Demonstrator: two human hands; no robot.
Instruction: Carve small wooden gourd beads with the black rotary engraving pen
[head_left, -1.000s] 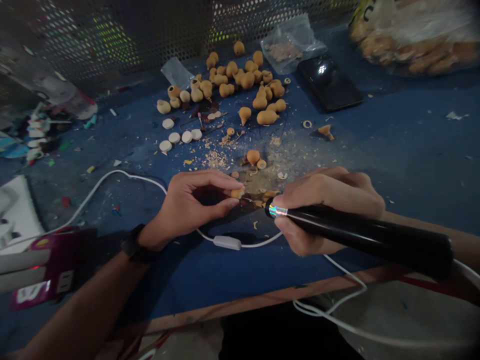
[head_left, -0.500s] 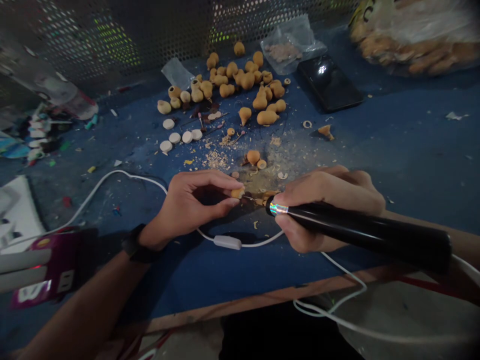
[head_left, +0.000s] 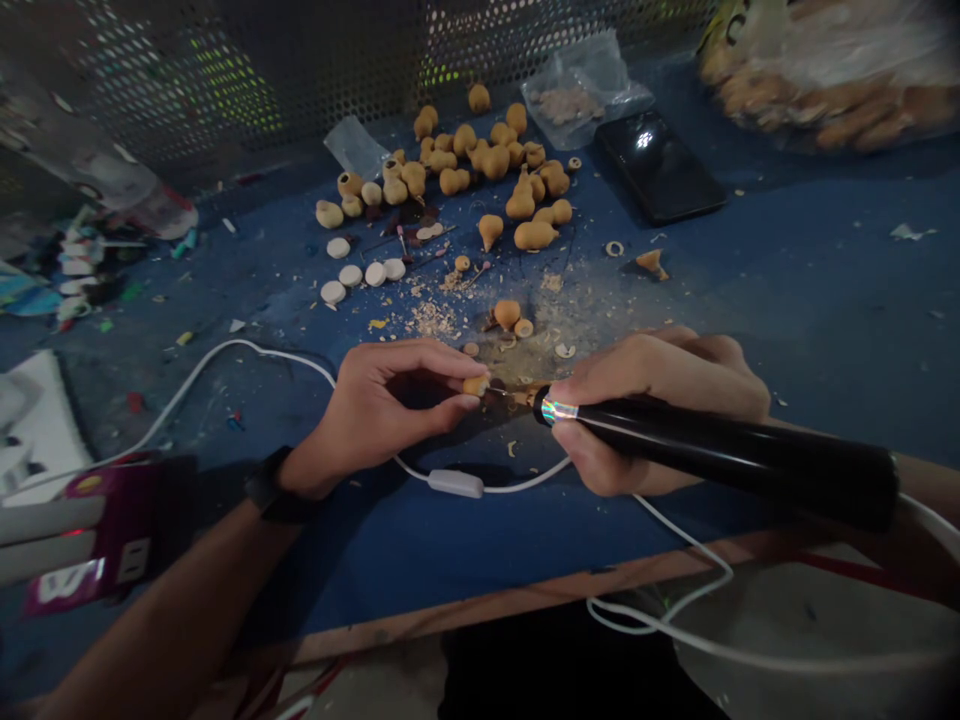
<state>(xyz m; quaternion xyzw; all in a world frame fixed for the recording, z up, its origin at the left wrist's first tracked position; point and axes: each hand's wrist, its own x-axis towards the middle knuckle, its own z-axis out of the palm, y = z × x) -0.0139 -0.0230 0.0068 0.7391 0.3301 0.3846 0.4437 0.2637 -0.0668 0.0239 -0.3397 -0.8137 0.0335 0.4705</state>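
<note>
Between the thumb and fingertips of my left hand (head_left: 390, 400) is a small tan gourd piece (head_left: 475, 385) with a pale, rough cut end facing right. My right hand (head_left: 660, 400) is wrapped round a thick black rotary tool (head_left: 735, 450) with a shiny label near its front. The tool's thin metal bit (head_left: 501, 392) points left at the cut end; whether it touches cannot be made out. Just beyond the hands lie a round gourd (head_left: 507, 314) and a small cut piece (head_left: 523, 328), amid shavings (head_left: 433, 320).
Many small gourds (head_left: 491, 162) are heaped at the back, with white discs (head_left: 375, 273) left of them. A black phone (head_left: 660, 165) and a filled plastic bag (head_left: 847, 85) lie back right. A white cable with an inline switch (head_left: 455, 484) crosses the blue table (head_left: 390, 570). A purple power strip (head_left: 127, 520) sits left.
The black rotary tool has tilted slightly, its rear end rising a little, and its front has shifted slightly right. My left hand and the gourd piece have hardly moved.
</note>
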